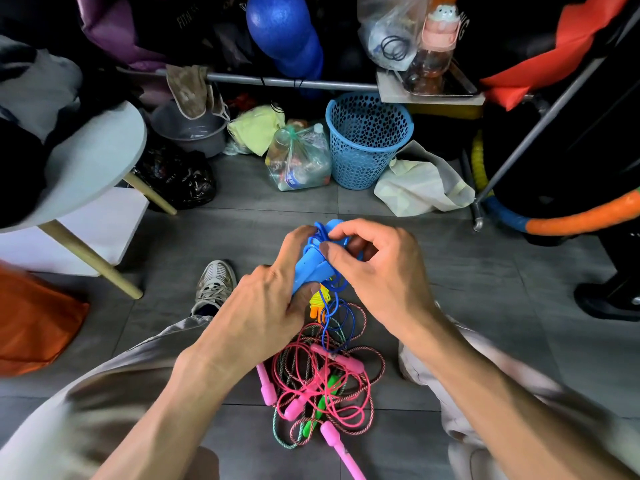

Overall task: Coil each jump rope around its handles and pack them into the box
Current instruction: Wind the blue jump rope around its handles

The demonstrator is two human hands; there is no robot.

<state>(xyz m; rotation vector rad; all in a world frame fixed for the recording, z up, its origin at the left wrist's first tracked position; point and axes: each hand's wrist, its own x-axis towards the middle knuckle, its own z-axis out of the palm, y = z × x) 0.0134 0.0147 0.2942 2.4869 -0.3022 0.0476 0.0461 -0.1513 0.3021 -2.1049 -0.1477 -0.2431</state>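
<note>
My left hand (268,299) grips the blue handles (310,268) of a blue jump rope, held together above the floor. My right hand (372,263) pinches the thin blue cord (337,315) at the top of the handles, where a few turns lie around them; the rest of the cord hangs down in loops. Below my hands a tangled pile of jump ropes (322,382) lies on the grey floor, with pink handles (266,384), green handles (327,393) and striped cords. A yellow and orange handle (317,306) shows just under my left hand. No box is in view.
A blue mesh basket (367,140) and a bag of plastic bottles (299,157) stand at the back. A round white stool (93,161) with wooden legs is on the left, a metal rack leg (479,216) and an orange hoop (585,220) on the right. My shoe (214,282) rests left of the hands.
</note>
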